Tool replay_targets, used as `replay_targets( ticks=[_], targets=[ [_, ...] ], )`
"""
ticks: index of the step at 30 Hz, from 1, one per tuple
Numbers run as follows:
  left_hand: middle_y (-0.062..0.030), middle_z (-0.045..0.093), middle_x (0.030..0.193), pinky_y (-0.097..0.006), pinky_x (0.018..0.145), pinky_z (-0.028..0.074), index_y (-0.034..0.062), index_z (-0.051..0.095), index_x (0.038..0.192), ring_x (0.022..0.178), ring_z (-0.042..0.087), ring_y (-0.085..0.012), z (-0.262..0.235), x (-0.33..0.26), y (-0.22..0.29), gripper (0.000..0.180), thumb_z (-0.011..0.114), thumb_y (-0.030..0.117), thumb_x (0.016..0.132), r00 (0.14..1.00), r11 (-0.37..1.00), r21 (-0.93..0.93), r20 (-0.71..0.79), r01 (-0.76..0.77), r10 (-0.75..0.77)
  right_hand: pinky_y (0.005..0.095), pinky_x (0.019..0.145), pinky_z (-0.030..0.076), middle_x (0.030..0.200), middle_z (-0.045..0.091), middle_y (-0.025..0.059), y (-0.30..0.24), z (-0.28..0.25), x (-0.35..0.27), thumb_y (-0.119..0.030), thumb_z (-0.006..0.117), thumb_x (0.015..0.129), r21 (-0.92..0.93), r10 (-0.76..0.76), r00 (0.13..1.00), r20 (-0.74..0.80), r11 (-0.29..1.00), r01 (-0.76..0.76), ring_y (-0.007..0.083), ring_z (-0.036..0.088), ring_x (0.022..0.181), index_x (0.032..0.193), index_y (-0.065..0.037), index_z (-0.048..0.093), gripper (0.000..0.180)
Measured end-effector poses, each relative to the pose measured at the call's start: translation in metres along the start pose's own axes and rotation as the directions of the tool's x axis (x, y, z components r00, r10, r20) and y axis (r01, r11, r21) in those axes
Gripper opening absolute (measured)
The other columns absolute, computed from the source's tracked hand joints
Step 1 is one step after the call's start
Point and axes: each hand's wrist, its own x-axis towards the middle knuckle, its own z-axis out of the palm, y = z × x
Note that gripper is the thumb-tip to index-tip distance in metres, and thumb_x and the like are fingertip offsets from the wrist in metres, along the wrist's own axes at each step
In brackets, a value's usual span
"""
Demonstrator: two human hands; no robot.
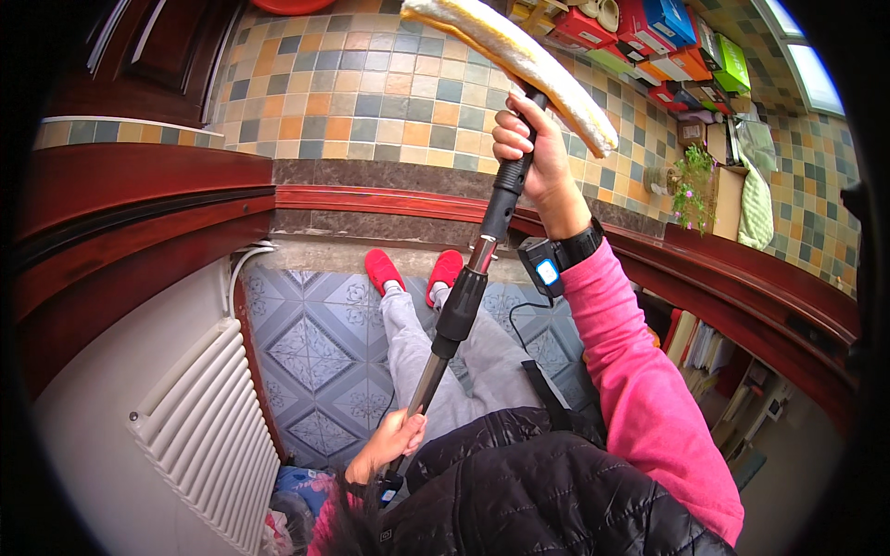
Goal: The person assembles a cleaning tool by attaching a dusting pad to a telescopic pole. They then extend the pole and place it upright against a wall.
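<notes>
A long-handled mop (459,310) slants across the middle of the view, its telescopic pole black and silver. At its upper end is a long, narrow, fluffy white head (519,57) with a yellowish edge, partly cut off by the frame's top. My right hand (536,153) is wrapped round the black grip just below the head. Lower down, close to my body, my left hand (389,441) closes round the pole's metal tube. The pole's lower end is partly hidden by my left hand and dark jacket.
My feet in red slippers (382,269) stand on grey-blue patterned tiles, before a raised dark sill with red wooden frame (371,199). A white radiator (199,426) is at left. Beyond the sill lie multicoloured tiles (371,83), stacked shoe boxes (649,42) and a potted plant (691,185). Books (709,357) fill shelves at right.
</notes>
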Motion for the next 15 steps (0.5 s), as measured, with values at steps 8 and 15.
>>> replay_targets(
  ticks=[8,15],
  targets=[
    [-0.0049,0.05,0.083,-0.027,0.064,0.046,0.0035,0.048,0.102,0.07,0.052,-0.0124,0.004,-0.001,0.009,0.047,0.048,0.05,0.094,0.974,0.999,0.006,0.223,-0.037,0.034,0.017,0.04,0.03,0.06,0.036,-0.0065,0.01,0.005,-0.01,-0.016,0.055,0.094,0.09,0.089,0.995,-0.05,0.992,-0.084,0.0022,0.035,0.045,0.082,-0.012,0.046,0.015],
    [-0.0076,0.051,0.101,-0.038,0.088,0.05,0.0,0.04,0.123,0.09,0.057,-0.0174,0.033,0.039,0.062,0.056,0.061,0.04,0.089,0.895,0.973,-0.171,0.393,-0.156,0.212,0.0168,0.037,0.029,0.059,0.036,-0.0066,0.044,0.027,-0.041,-0.016,0.049,0.096,0.014,0.196,0.98,-0.036,0.981,-0.196,0.0011,0.033,0.043,0.085,-0.011,0.046,0.013]
  ],
)
